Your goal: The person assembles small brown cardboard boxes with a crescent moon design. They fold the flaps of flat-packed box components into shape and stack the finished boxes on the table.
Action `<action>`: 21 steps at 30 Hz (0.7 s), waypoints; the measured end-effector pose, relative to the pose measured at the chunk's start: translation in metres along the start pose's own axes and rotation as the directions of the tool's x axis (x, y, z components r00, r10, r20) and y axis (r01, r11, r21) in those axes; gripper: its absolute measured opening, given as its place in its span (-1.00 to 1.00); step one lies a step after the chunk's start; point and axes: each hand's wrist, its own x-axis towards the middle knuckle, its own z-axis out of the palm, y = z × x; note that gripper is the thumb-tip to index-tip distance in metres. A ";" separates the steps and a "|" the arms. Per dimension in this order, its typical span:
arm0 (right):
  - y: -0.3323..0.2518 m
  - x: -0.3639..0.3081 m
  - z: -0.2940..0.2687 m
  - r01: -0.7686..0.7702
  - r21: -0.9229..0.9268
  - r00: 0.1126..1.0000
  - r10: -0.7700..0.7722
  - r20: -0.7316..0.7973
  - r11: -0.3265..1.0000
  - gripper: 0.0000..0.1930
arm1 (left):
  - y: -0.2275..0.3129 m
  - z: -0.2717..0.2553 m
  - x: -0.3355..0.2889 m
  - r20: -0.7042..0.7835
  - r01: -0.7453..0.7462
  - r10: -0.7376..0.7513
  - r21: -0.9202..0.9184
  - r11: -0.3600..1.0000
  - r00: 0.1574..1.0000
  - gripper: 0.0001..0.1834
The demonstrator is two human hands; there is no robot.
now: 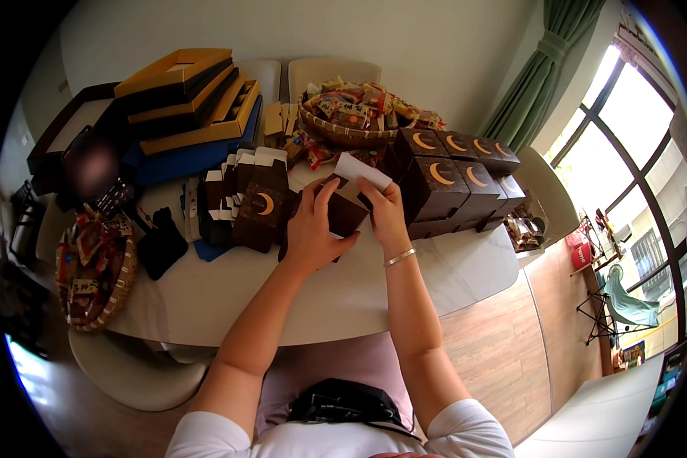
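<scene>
Between my hands, above the table, is a small dark brown carton [346, 214] with its white-lined flap [362, 169] standing up. My left hand [317, 230] grips the carton's left side, thumb toward the near face. My right hand [388, 217], with a silver bangle at the wrist, pinches the right edge by the flap. Just left of my left hand lies a brown carton with a gold crescent [264, 204], beside several unfolded cartons with white flaps [269, 158]. To the right of my right hand are stacked closed cartons with gold crescents [440, 179]. The carton's inside is hidden from view.
A wicker basket of wrapped snacks [351, 133] stands at the back, another basket [99, 275] at the left edge. Black-and-gold box trays [183, 95] are piled back left, near a person [91, 172]. A black cloth-like item [162, 244] lies on the white table [313, 313].
</scene>
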 end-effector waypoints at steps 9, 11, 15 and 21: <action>-0.015 -0.004 0.011 0.122 -0.048 0.989 -0.117 0.094 0.991 -0.64 | 0.004 -0.008 0.004 -0.025 -0.080 0.084 0.116 0.990 0.996 -0.01; -0.016 -0.005 0.009 0.138 -0.017 0.977 -0.134 0.168 0.990 -0.63 | 0.004 -0.008 0.005 -0.039 -0.096 0.102 0.136 0.986 0.994 -0.02; -0.016 -0.006 0.005 0.097 0.046 0.961 -0.106 0.255 0.994 -0.61 | 0.000 -0.005 0.005 -0.046 -0.092 0.101 0.162 0.982 0.994 -0.02; -0.014 -0.007 0.011 0.145 -0.190 0.978 -0.111 0.176 0.971 -0.68 | -0.004 -0.004 0.003 -0.061 -0.096 0.107 0.161 0.982 0.992 0.04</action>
